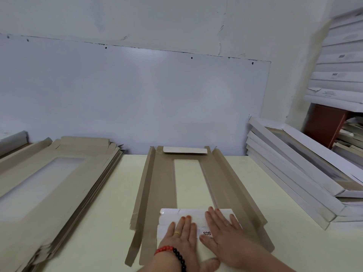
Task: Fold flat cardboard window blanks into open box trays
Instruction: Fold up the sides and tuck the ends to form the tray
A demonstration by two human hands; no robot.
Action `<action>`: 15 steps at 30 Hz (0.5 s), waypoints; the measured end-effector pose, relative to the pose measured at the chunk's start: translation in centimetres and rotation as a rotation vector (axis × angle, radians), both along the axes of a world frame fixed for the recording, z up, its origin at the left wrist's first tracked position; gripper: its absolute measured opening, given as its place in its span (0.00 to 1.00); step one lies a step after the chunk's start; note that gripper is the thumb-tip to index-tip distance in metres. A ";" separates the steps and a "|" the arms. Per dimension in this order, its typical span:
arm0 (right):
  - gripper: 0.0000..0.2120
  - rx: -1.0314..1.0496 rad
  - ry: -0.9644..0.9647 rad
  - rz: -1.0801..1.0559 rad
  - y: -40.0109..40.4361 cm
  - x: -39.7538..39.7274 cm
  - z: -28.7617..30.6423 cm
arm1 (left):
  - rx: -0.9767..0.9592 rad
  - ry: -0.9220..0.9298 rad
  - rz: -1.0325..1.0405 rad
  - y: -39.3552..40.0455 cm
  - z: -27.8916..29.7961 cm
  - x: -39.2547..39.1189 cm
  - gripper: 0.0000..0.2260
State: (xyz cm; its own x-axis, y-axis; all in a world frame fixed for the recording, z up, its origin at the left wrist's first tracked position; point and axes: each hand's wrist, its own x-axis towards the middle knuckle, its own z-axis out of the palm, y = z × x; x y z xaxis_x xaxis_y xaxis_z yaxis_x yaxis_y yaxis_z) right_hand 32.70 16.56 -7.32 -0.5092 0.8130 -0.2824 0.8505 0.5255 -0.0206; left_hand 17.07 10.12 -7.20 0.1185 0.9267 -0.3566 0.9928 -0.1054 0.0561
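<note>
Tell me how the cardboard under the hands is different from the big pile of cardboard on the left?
The blank under the hands is a single sheet; the pile on the left is many sheets stacked. The single blank's near end flap is folded over, white side up, with the left hand and right hand pressing it flat; nobody touches the pile. The single blank's long side flaps tilt up; the pile's top sheet lies flat. Both are brown with a long window.

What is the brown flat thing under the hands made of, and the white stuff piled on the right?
The brown blank looks like matte grey-brown cardboard: thin, creased, with its side flaps standing up. Its near flap, pressed by both hands, shows a smooth white face, probably coated. The white stack on the right seems to be the same board, folded white side out.
</note>
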 end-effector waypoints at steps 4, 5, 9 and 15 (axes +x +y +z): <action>0.38 0.030 -0.016 -0.099 0.0 0.8 0.1 | 0.009 0.039 0.056 0.0 -0.5 -1.6 0.52; 0.38 0.035 -0.016 -0.124 0.1 1.0 0.0 | 0.009 0.042 0.067 0.0 -0.6 -1.9 0.51; 0.37 0.055 -0.003 -0.198 0.3 1.6 -0.4 | 0.014 0.068 0.112 -0.3 -0.3 -2.9 0.51; 0.37 0.100 0.083 -0.342 0.8 2.5 -1.0 | 0.067 0.046 0.230 -0.7 -0.3 -4.6 0.47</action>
